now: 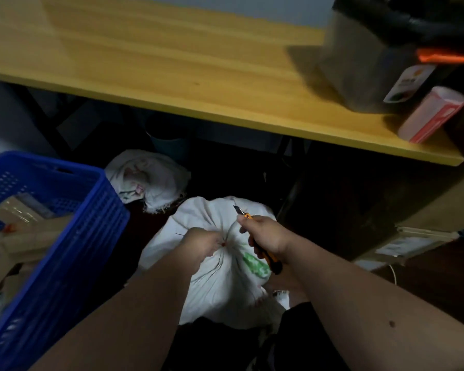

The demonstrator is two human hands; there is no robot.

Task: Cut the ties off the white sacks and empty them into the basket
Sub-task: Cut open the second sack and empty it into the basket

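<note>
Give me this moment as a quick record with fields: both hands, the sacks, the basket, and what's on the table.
left hand: gripping the gathered neck of the near sack, by a red tie
right hand: holding a utility knife, blade out, pointing away
far sack: on the floor, mouth open
basket: blue, holds cardboard boxes
table: dark container and pink-white pack at right
</note>
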